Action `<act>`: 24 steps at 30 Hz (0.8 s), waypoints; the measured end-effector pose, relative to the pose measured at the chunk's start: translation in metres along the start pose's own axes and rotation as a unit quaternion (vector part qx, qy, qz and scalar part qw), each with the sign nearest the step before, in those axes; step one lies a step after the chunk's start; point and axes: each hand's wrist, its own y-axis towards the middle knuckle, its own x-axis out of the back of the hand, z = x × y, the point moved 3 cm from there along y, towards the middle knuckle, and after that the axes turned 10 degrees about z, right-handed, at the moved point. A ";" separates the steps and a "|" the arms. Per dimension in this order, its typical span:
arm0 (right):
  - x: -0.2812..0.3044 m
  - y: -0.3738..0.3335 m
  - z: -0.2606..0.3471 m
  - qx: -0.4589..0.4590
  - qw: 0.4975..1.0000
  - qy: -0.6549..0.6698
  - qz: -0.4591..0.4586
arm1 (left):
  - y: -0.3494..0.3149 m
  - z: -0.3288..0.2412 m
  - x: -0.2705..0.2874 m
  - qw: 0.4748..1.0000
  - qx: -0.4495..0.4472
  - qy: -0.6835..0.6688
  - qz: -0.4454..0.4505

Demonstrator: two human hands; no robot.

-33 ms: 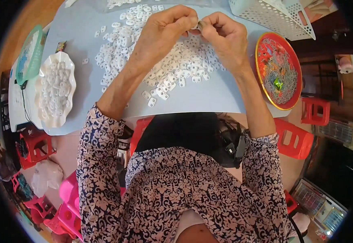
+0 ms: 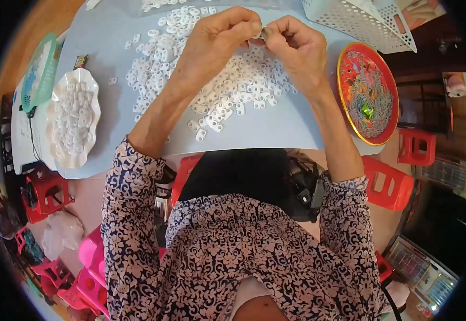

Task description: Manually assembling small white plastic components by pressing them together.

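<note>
My left hand [image 2: 223, 37] is closed in a pinch at the far side of the table, with the edge of a small white plastic piece [image 2: 257, 36] showing at its fingertips. Against it, my right hand [image 2: 296, 45] is closed too, thumb pressed to the curled fingers; whatever it pinches is too small and hidden to name. Beneath both hands spreads a loose heap of white two-holed plastic pieces [image 2: 233, 85]. Right of my right forearm stands a red round tray [image 2: 342, 88] with a gold rim, holding many small grey screw-like parts [image 2: 375, 101] and a green wrapped item [image 2: 367, 111].
A scalloped white dish [image 2: 95, 131] of assembled-looking white pieces stands at the left table edge, beside a green basket [image 2: 51, 45] and a small dark packet [image 2: 81, 61]. A perforated pale basket [image 2: 361, 24] sits at the far right. Red stools [image 2: 387, 183] surround the light-blue table [image 2: 254, 140].
</note>
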 end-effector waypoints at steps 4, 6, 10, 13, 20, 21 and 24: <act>0.002 -0.001 -0.003 0.003 1.000 0.005 0.000 | 0.003 0.001 0.001 1.000 -0.015 -0.001 -0.015; 0.002 -0.002 -0.002 -0.005 1.000 0.012 0.006 | 0.003 0.004 0.001 1.000 0.013 0.002 0.009; 0.002 0.001 -0.003 -0.006 1.000 0.001 0.015 | 0.003 -0.002 0.002 0.995 0.035 0.067 0.058; 0.001 0.001 0.000 -0.009 1.000 0.000 0.001 | 0.003 -0.004 -0.002 0.995 -0.006 0.093 0.038; 0.000 -0.007 0.001 0.023 0.999 0.011 -0.025 | 0.012 -0.011 0.036 0.996 -0.081 0.043 -0.015; -0.001 -0.007 0.001 0.033 0.999 0.003 -0.025 | 0.008 -0.016 0.045 0.994 -0.017 -0.086 -0.060; -0.005 -0.003 -0.002 0.007 0.999 0.027 -0.028 | 0.003 -0.021 0.005 0.998 0.032 -0.012 -0.059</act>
